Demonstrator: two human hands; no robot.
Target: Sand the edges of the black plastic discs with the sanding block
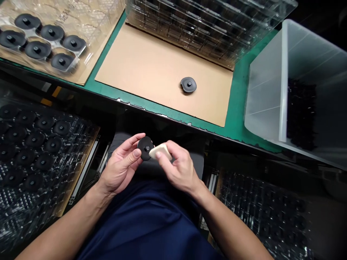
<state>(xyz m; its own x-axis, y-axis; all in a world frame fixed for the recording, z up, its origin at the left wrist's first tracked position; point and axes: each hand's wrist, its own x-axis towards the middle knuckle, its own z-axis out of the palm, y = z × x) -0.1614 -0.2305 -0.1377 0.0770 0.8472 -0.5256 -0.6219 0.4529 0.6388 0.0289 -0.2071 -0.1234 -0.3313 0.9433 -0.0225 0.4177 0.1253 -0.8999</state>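
Observation:
Over my lap, my left hand (123, 164) grips a round black plastic part (144, 148) by its edge, thumb in front and fingers behind. A small raised hub with a hole shows at the part's middle. My right hand (180, 164) pinches a flat cream-coloured pad (162, 151) between thumb and fingers. The pad's tip is at the lower right edge of the black part; whether they touch I cannot tell. A similar black disc (189, 85) lies on the cardboard sheet (141, 68) on the bench, beyond my hands.
Clear plastic trays (81, 21) with several black discs (38, 49) stand at the back left. Stacked clear trays (206, 29) are behind the cardboard. A translucent bin (265, 86) with dark pieces stands right on the green bench (240, 104). More trays flank me below: left (35, 159), right (260, 209).

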